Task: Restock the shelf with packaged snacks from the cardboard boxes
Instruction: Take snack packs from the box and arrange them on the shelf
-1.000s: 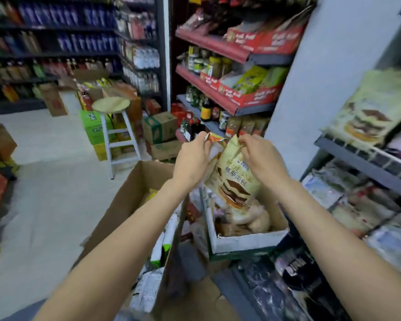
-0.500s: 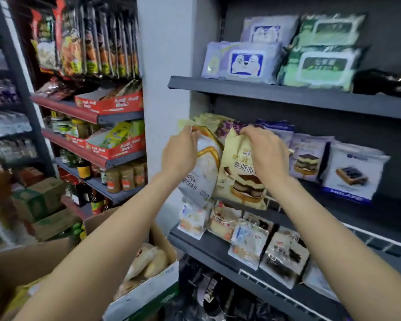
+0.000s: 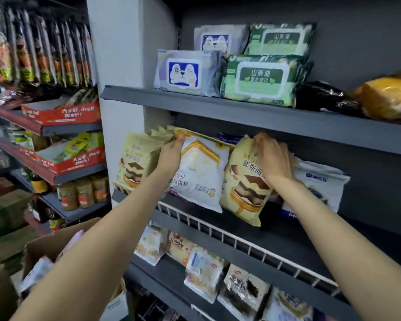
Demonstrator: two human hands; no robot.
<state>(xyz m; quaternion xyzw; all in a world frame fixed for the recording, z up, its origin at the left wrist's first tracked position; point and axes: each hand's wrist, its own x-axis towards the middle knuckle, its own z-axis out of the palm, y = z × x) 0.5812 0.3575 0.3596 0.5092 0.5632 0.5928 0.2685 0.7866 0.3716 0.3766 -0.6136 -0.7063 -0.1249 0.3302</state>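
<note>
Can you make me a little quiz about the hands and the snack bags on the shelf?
1. True or false: the left hand holds the white bag.
2. Which bag does the right hand grip? A) green wipes pack B) yellow cake bag C) orange bag
3. Fill in: the white bag's print is upside ____.

Key: 1 true; 2 B; 3 down.
</note>
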